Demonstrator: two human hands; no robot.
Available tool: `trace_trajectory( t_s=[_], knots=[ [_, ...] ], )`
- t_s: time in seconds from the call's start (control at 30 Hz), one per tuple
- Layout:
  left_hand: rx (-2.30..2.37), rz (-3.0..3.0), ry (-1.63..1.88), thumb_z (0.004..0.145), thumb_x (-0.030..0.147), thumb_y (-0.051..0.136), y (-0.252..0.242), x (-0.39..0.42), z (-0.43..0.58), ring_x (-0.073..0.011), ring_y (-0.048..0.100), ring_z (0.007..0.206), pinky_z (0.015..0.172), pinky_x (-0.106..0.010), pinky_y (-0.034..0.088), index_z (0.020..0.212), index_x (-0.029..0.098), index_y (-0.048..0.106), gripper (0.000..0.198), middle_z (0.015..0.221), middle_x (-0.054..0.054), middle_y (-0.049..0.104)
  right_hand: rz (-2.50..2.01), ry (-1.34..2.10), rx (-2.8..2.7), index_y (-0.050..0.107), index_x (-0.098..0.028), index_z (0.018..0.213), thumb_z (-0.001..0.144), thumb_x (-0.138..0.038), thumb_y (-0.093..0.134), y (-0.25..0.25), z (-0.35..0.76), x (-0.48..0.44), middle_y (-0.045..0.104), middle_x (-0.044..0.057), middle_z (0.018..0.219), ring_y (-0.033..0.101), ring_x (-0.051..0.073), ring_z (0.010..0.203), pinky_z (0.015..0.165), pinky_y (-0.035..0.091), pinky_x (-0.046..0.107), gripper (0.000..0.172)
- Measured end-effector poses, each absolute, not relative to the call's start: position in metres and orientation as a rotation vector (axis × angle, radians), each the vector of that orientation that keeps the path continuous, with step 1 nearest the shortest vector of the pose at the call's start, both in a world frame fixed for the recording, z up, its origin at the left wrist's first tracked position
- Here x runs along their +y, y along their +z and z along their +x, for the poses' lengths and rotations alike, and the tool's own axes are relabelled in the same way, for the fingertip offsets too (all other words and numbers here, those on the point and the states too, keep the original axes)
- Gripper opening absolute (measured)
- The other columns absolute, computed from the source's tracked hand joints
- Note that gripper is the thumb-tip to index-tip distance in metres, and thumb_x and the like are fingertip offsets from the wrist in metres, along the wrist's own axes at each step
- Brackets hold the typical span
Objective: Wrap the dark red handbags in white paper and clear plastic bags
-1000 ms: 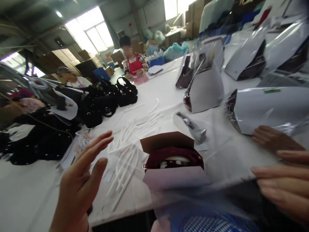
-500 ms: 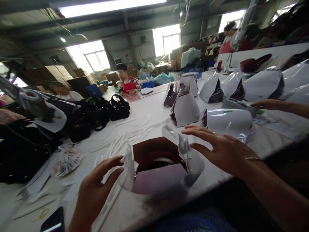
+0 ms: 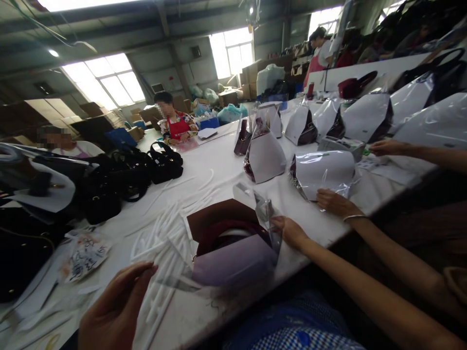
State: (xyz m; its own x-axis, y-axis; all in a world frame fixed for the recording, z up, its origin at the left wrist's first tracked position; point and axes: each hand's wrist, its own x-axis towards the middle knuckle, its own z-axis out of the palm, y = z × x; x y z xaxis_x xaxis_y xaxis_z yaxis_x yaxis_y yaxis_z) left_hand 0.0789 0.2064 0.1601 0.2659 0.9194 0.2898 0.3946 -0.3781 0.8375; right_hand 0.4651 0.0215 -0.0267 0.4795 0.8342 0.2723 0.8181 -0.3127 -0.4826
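Observation:
Before me on the table lies a dark red handbag (image 3: 215,236) partly wrapped in pale card (image 3: 233,262), inside a clear plastic bag (image 3: 178,277). My left hand (image 3: 116,301), at the lower left, pinches the plastic's left edge between thumb and fingers. The film stretches from there towards the wrapped handbag. On the other side my right hand (image 3: 290,233) has its fingers closed on the plastic bag's right edge. A grey, see-through flap (image 3: 263,206) stands up beside that corner.
A co-worker's hand (image 3: 333,201) with a bangle touches a wrapped bag (image 3: 324,167) at my right; another hand (image 3: 388,147) is beyond. White strips (image 3: 156,243) lie left of the handbag. Black handbags (image 3: 166,163) are at far left, several wrapped bags (image 3: 266,155) at the back.
Both my hands have closed from open, spread fingers onto the plastic bag's edges. The plastic is pulled out to the left. The co-worker's hand now shows apart from mine. The view has shifted right.

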Motion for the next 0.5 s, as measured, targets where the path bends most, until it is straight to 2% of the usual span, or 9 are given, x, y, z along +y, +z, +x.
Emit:
trace_trajectory(
  t_s=[0.1, 0.23, 0.4, 0.5],
  knots=[
    [1.218, 1.878, 1.046, 0.077, 0.048, 0.078, 0.158, 0.204, 0.077, -0.0232, 0.070, 0.104, 0.104, -0.032, 0.052, 0.103, 0.024, 0.075, 0.036, 0.101, -0.001, 0.076, -2.186, 0.027, -1.373, 0.076, -0.020, 0.100, 0.086, -0.012, 0.056, -0.040, 0.466, 0.018, 0.075, 0.009, 0.105, 0.068, 0.026, 0.102, 0.093, 0.052, 0.037, 0.026],
    [1.233, 1.893, 1.034, 0.077, 0.051, 0.076, 0.159, 0.198, 0.081, -0.0259, 0.070, 0.105, 0.105, -0.037, 0.051, 0.100, 0.022, 0.075, 0.037, 0.100, -0.003, 0.076, -2.230, 0.021, -1.307, 0.076, -0.022, 0.088, 0.087, -0.017, 0.055, -0.038, 0.476, 0.013, 0.076, 0.008, 0.089, 0.070, 0.025, 0.089, 0.082, 0.052, 0.033, 0.022],
    [1.226, 1.983, 1.011, 0.076, 0.054, 0.075, 0.152, 0.203, 0.078, -0.0291, 0.069, 0.106, 0.107, -0.044, 0.050, 0.101, 0.024, 0.076, 0.039, 0.101, -0.003, 0.076, -2.291, 0.014, -1.047, 0.074, -0.024, 0.096, 0.097, -0.039, 0.048, -0.035, 0.491, 0.003, 0.077, 0.005, 0.094, 0.072, 0.022, 0.083, 0.069, 0.052, 0.030, 0.030],
    [1.221, 2.016, 0.996, 0.078, 0.054, 0.073, 0.158, 0.197, 0.084, -0.0298, 0.069, 0.107, 0.107, -0.045, 0.050, 0.099, 0.029, 0.075, 0.032, 0.100, 0.000, 0.076, -2.313, 0.053, -0.962, 0.070, -0.023, 0.093, 0.096, -0.042, 0.050, -0.039, 0.501, -0.008, 0.077, 0.003, 0.086, 0.072, 0.019, 0.076, 0.064, 0.052, 0.025, 0.028]
  ],
)
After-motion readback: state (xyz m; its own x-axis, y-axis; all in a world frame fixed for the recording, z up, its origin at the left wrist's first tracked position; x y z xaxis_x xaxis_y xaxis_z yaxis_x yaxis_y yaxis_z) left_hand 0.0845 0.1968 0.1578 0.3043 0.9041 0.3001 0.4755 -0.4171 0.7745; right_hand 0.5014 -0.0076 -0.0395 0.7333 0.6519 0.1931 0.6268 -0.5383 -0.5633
